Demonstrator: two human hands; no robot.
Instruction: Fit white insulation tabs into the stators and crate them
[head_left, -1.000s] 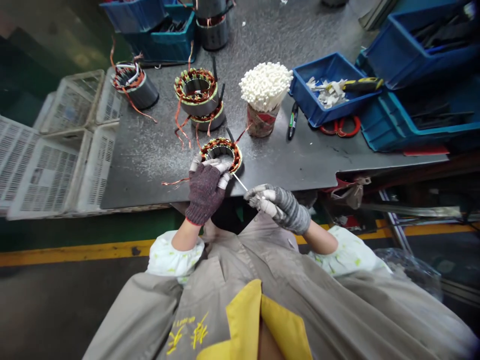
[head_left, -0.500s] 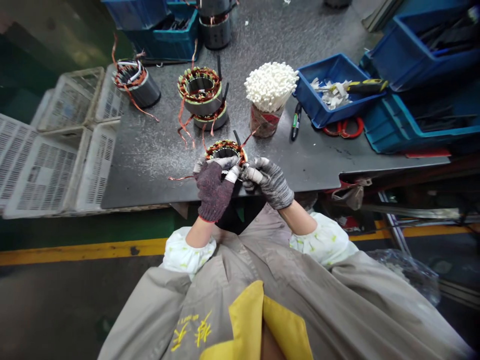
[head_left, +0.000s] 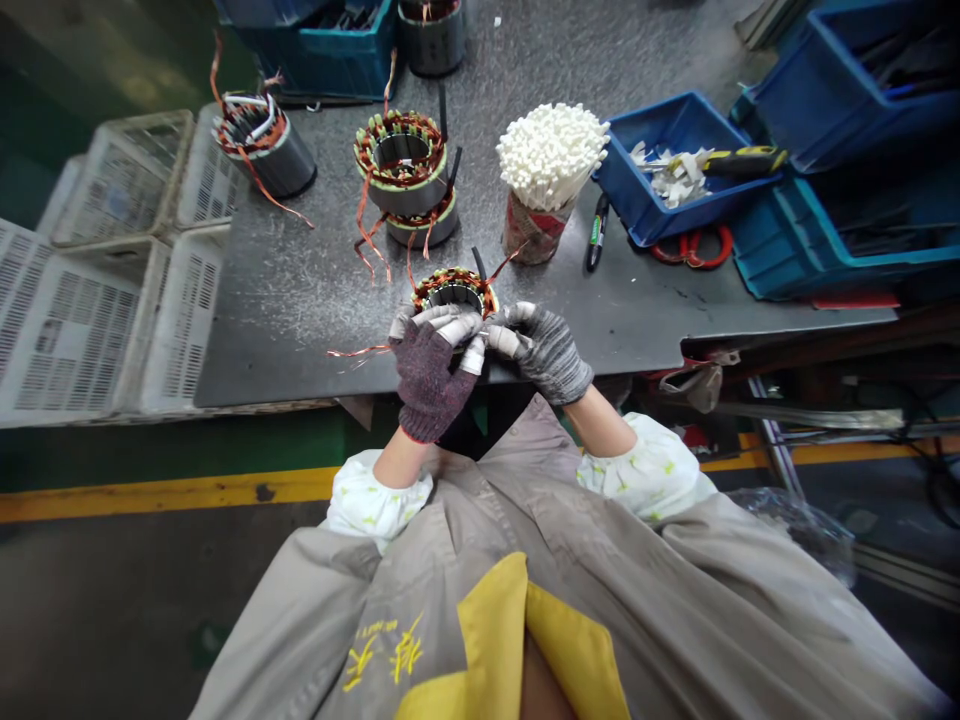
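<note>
A motor stator with copper windings stands near the front edge of the bench, loose copper leads and a black sleeve sticking out from it. My left hand, in a dark purple glove with white-wrapped fingertips, is closed on the stator's near side and hides part of its rim. At the stator's near right side, my right hand in a grey striped glove pinches with thumb and fingers. Whatever sits in that pinch is too small to make out. The fingertips of both hands almost meet.
Two stacked stators stand behind, another stator to the left. A tub of white sticks, a black marker, red-handled scissors and a blue bin with a screwdriver lie right. White crates stand left.
The view has shifted slightly. My right fingers have changed position a little at the stator's near right side; my left hand stays on it, fingers slightly resettled.
</note>
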